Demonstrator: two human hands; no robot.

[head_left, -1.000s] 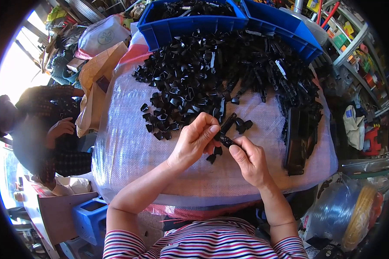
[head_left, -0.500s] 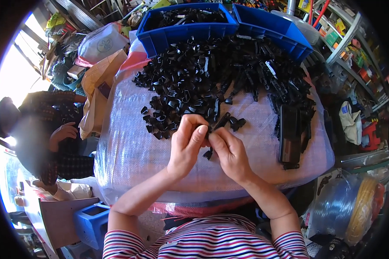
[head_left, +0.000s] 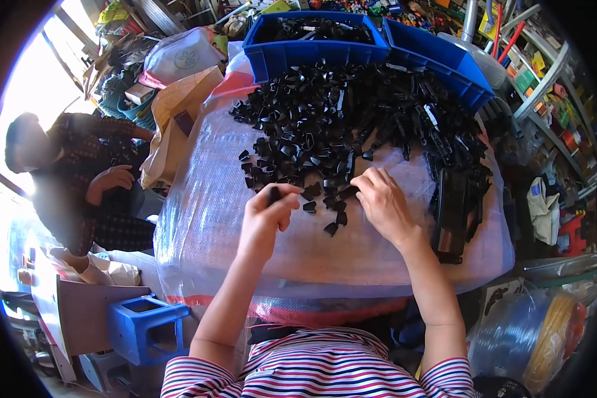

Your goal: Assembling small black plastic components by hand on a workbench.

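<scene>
Presently the left hand (head_left: 266,215) is raised just above the counter (head_left: 219,225), fingers pressed together and pinching a small black plastic piece (head_left: 273,194) at its tip. The right hand (head_left: 381,199) rests with fingers curled at the near edge of the heap of black pieces (head_left: 338,119), touching loose ones; whether it grips any cannot be told. The heap lies ahead of both hands, the right being nearer. The pinched piece's long axis appears upright, though mostly hidden by fingers. A seated person (head_left: 79,179) is at far left; blue bins (head_left: 312,50) stand behind the heap
</scene>
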